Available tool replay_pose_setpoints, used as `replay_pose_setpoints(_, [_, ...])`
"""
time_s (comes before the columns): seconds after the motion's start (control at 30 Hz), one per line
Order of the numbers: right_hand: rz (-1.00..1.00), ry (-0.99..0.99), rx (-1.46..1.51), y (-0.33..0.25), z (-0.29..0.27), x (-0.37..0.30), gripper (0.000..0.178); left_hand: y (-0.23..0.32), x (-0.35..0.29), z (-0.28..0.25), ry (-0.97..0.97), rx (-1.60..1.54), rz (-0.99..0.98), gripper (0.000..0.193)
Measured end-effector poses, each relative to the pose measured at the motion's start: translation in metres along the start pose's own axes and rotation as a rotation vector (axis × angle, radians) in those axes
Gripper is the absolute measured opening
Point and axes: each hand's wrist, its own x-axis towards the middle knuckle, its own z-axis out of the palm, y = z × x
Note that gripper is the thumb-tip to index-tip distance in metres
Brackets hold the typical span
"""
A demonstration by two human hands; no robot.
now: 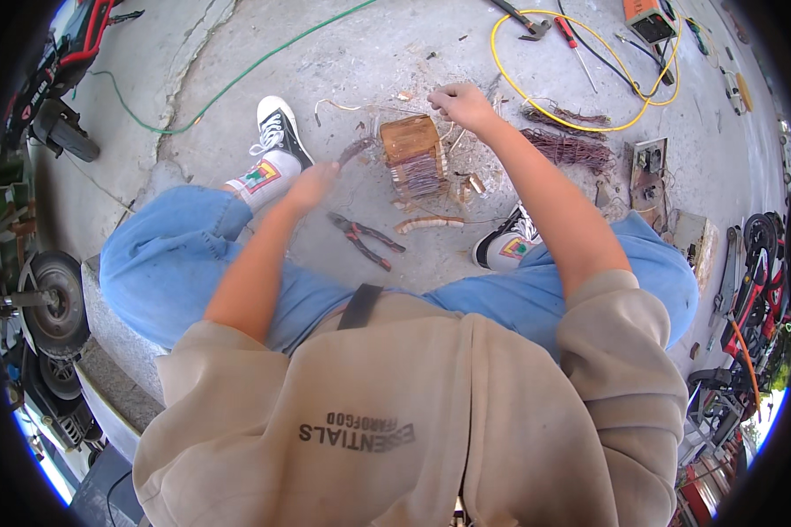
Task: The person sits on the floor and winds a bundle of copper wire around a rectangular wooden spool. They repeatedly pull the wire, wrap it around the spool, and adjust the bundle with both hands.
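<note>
Wire-wound block (pixel 417 158) lies on the concrete floor between both grips: the left hand (pixel 314 184) is closed around a dark wire bundle (pixel 357 149) to its left, while the right hand (pixel 466 105) has its fingers curled just beyond the block's far right corner, though I cannot tell whether they close on a thin strand. Its long axis points roughly away from the person, the right hand nearer, with red-handled pliers (pixel 366 239) on the near-left side.

Two lines of dark capitals (pixel 358 434) stand upside down across a tan top (pixel 536 422), while pale lettering (pixel 26 112) (too small to read) marks a red-and-black machine (pixel 72 58) by the upper left corner of the concrete floor (pixel 211 158).
</note>
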Motion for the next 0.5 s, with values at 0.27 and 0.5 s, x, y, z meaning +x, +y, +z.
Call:
replay_pose_setpoints(0.27, [0.253, -0.296, 0.437, 0.053, 0.019, -0.023, 0.025, -0.008, 0.022, 0.002, -0.241, 0.146, 0.044, 0.041])
replay_pose_setpoints(0.5, [0.301, -0.389, 0.506, 0.072, 0.033, -0.026, 0.033, 0.033, 0.051, 0.043, -0.282, 0.052, 0.048, 0.032])
